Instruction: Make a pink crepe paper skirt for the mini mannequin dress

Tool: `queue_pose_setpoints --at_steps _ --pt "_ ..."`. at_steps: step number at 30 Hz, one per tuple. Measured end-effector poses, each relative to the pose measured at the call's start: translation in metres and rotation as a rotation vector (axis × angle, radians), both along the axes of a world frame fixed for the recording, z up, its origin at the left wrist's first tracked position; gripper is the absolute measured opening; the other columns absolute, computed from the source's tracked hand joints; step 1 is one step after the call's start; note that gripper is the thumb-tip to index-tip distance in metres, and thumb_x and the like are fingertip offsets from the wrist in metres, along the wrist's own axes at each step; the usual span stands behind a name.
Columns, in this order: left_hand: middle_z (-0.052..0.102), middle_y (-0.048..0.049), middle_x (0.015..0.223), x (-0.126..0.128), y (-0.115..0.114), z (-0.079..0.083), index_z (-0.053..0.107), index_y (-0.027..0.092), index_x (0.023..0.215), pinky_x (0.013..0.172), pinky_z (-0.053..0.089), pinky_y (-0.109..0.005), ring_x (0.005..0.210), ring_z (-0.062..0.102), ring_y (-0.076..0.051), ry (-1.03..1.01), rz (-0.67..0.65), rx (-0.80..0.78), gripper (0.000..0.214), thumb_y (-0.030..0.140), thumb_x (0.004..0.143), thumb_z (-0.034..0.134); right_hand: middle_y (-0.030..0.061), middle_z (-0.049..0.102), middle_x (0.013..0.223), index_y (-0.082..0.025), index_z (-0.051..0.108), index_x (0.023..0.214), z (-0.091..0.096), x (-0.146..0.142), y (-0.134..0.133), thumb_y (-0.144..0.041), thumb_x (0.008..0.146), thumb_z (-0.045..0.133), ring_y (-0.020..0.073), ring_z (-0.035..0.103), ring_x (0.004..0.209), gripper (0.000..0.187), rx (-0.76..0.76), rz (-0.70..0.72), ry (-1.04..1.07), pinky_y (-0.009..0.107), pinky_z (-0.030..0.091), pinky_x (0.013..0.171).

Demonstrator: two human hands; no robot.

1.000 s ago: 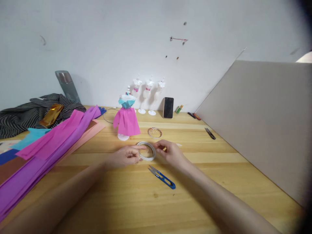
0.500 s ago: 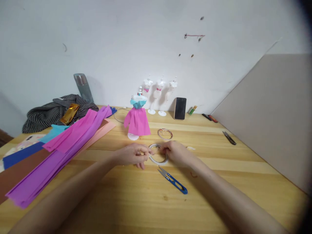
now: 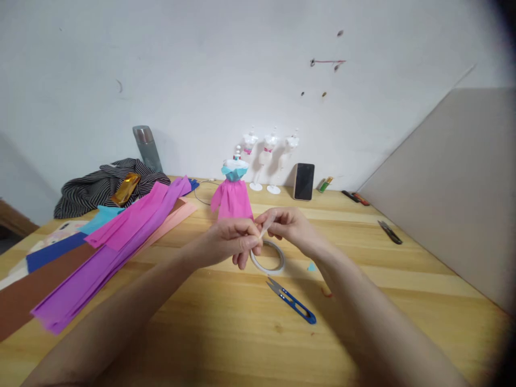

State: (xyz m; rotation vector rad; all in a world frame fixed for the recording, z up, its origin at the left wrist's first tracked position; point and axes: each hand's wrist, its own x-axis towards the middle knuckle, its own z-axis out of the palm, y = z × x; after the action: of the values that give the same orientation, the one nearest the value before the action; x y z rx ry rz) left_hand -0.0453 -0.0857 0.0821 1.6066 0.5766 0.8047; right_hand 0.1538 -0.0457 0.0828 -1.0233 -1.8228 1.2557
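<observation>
A short whitish strip of tape (image 3: 267,223) is stretched slantwise between my two hands. My left hand (image 3: 236,242) pinches its lower end with thumb and forefinger. The fingers of my right hand (image 3: 289,226) are closed on the strip's upper end. Just below them a roll of white tape (image 3: 281,266) lies flat on the table, partly covered by my left fingers. Blue thread snips (image 3: 293,303) rest nearer to me, blades toward the roll. Behind my hands stands a small dress form (image 3: 233,198) in a pink skirt and turquoise top; its base is hidden.
Three bare white dress forms (image 3: 269,148) stand along the wall beside a phone (image 3: 304,181). Crepe paper sheets (image 3: 116,263) spread over the left side, with striped cloth (image 3: 86,188) and a flask (image 3: 147,148) behind. Dark snips (image 3: 389,232) lie at right.
Both hands have lifted off the roll and come together, with the strip now visible between them. A small blue scrap shows beside my right wrist. The view has shifted slightly.
</observation>
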Motion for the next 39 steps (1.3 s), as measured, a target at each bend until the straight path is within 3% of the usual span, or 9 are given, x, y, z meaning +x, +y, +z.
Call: queue_pose_setpoints --at_steps 5,10,17,24,27,31,35,39 --pt "0.062 0.0 0.067 -0.001 0.007 -0.004 0.058 0.013 0.076 0.043 0.039 -0.018 0.044 0.055 -0.005 -0.151 0.174 -0.025 0.028 0.04 0.084 0.059 -0.0006 0.058 0.057 -0.014 0.067 0.073 0.025 -0.012 0.001 -0.028 0.063 0.068 0.0075 0.043 0.046 0.017 -0.033 -0.032 0.087 0.023 0.031 0.045" --pt "0.061 0.0005 0.067 -0.003 0.006 -0.004 0.058 0.013 0.075 0.043 0.039 -0.018 0.044 0.056 -0.006 -0.164 0.189 -0.006 0.026 0.038 0.084 0.06 -0.0025 0.055 0.053 -0.016 0.067 0.07 0.036 -0.022 -0.009 -0.029 0.066 0.068 0.0073 0.043 0.046 0.014 0.025 -0.008 0.168 0.023 0.032 0.044" --pt "0.062 0.0012 0.069 -0.004 0.008 -0.014 0.059 0.013 0.079 0.04 0.036 -0.016 0.041 0.054 -0.004 -0.289 0.303 -0.086 0.022 0.035 0.082 0.062 0.0008 0.063 0.063 -0.016 0.069 0.074 0.029 -0.025 -0.015 -0.029 0.067 0.071 0.0085 0.048 0.05 0.015 0.076 -0.061 0.11 0.025 0.04 0.049" --pt "0.061 0.0024 0.062 0.002 0.006 -0.019 0.063 0.013 0.081 0.036 0.032 -0.016 0.037 0.051 -0.004 -0.425 0.321 -0.149 0.027 0.039 0.079 0.066 0.0005 0.064 0.063 -0.017 0.067 0.085 0.018 -0.034 -0.022 -0.032 0.069 0.074 0.0117 0.058 0.056 0.023 0.111 0.008 0.231 0.025 0.045 0.052" --pt "0.063 0.0015 0.065 0.003 0.005 -0.02 0.065 0.013 0.083 0.036 0.032 -0.016 0.038 0.051 -0.004 -0.442 0.347 -0.133 0.027 0.04 0.08 0.066 -0.0011 0.06 0.061 -0.017 0.066 0.084 0.017 -0.036 -0.025 -0.03 0.072 0.072 0.011 0.055 0.053 0.019 0.249 -0.092 0.192 0.025 0.043 0.05" --pt "0.063 0.0012 0.063 0.006 0.001 -0.019 0.068 0.014 0.086 0.038 0.034 -0.017 0.041 0.052 -0.005 -0.456 0.385 -0.114 0.028 0.041 0.08 0.066 -0.0028 0.053 0.06 -0.018 0.062 0.072 0.021 -0.038 -0.035 -0.019 0.077 0.067 0.0092 0.047 0.052 0.007 0.632 -0.264 0.035 0.024 0.038 0.048" --pt "0.059 0.0018 0.051 0.008 -0.006 -0.018 0.069 0.015 0.102 0.042 0.038 -0.018 0.045 0.053 -0.009 -0.448 0.392 -0.062 0.038 0.047 0.08 0.064 -0.0011 0.055 0.065 -0.02 0.06 0.076 0.027 -0.04 -0.047 -0.008 0.081 0.059 0.011 0.05 0.058 0.013 0.959 -0.204 -0.043 0.025 0.04 0.052" --pt "0.069 -0.0055 0.078 0.011 -0.017 -0.014 0.071 0.016 0.103 0.061 0.049 -0.026 0.064 0.06 -0.013 -0.452 0.415 0.01 0.036 0.045 0.085 0.058 0.0011 0.058 0.072 -0.02 0.061 0.086 0.027 -0.04 -0.049 -0.006 0.082 0.059 0.0123 0.055 0.064 0.015 1.138 -0.196 -0.085 0.025 0.042 0.053"
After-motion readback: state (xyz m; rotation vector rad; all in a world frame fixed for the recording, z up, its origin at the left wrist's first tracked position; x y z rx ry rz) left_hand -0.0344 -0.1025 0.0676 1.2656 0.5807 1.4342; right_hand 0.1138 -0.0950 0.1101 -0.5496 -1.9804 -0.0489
